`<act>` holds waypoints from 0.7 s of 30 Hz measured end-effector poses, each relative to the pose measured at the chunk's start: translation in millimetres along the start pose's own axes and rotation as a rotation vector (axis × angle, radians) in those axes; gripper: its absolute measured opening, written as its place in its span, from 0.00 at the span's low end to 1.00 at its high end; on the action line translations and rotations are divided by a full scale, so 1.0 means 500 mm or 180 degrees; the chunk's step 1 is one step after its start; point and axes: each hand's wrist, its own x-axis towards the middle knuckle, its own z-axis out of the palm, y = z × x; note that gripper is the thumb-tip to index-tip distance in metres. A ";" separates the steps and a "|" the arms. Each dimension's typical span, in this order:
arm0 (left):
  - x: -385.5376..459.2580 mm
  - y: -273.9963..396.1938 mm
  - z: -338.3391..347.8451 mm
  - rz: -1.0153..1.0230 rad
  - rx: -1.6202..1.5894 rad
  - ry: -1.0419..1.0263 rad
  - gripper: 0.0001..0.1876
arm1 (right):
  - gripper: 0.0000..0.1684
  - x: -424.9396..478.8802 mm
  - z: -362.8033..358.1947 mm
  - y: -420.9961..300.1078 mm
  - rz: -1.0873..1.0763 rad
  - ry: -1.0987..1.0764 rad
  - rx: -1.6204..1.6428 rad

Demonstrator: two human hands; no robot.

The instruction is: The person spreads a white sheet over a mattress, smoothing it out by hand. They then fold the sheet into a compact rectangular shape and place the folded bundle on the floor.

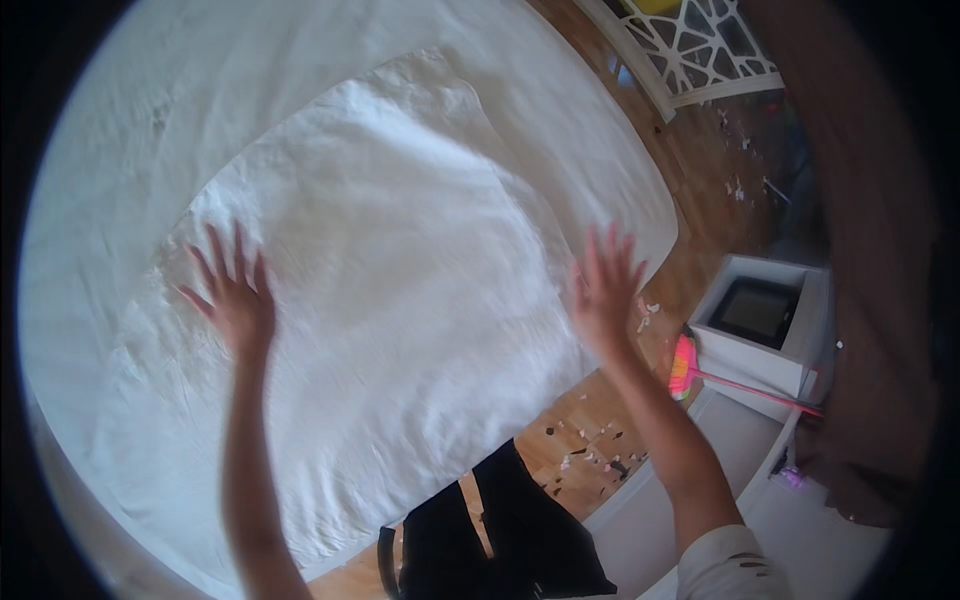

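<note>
A white pillow or folded white cloth [405, 247], slightly wrinkled, lies on a bed covered with a white sheet [187, 82]. Over its left part my left hand [238, 296] is spread with fingers apart, holding nothing. At its right edge my right hand [606, 292] is also spread and empty. Whether either palm touches the fabric I cannot tell.
Scraps litter the wooden floor [585, 442] by the bed. To the right are a white open box or drawer [750, 360] with a dark-screened device [754, 311], a pink-and-orange broom [682, 367], a white lattice panel [694, 45] and a brown curtain [877, 300].
</note>
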 end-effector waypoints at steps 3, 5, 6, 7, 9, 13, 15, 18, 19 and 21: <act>-0.160 0.195 -0.116 -0.0192 -0.0501 -0.1294 0.28 | 0.29 -0.101 0.003 -0.140 -0.0650 -0.0495 0.0974; -0.269 0.285 -0.176 -0.0169 -0.0783 -0.1601 0.28 | 0.29 -0.145 0.011 -0.229 -0.1106 -0.0862 0.1498; -0.299 0.308 -0.192 -0.0249 -0.0940 -0.1858 0.28 | 0.30 -0.137 0.026 -0.207 -0.1137 -0.1047 0.1484; -0.312 0.316 -0.189 -0.0351 -0.0966 -0.1971 0.29 | 0.31 -0.126 0.053 -0.157 -0.1180 -0.1246 0.1484; -0.292 0.322 -0.188 -0.0378 -0.0952 -0.1817 0.30 | 0.32 -0.112 0.088 -0.014 -0.0879 -0.0603 0.1667; -0.300 0.341 -0.178 -0.0414 -0.0768 -0.1837 0.31 | 0.30 -0.101 0.067 0.163 0.0202 0.0130 -0.0681; -0.298 0.372 -0.185 -0.0789 -0.0743 -0.1939 0.31 | 0.30 -0.115 0.027 0.066 -0.0018 0.0229 -0.0464; -0.315 0.485 -0.190 -0.0491 -0.0849 -0.2115 0.29 | 0.29 -0.202 0.028 -0.093 -0.0936 -0.0228 0.0839; -0.321 0.515 -0.198 -0.0046 -0.0408 -0.2437 0.28 | 0.28 -0.220 0.044 -0.115 -0.1376 -0.0697 0.0700; -0.339 0.502 -0.188 -0.0368 -0.1407 -0.1933 0.28 | 0.28 -0.200 0.116 -0.056 -0.1133 -0.0515 0.0655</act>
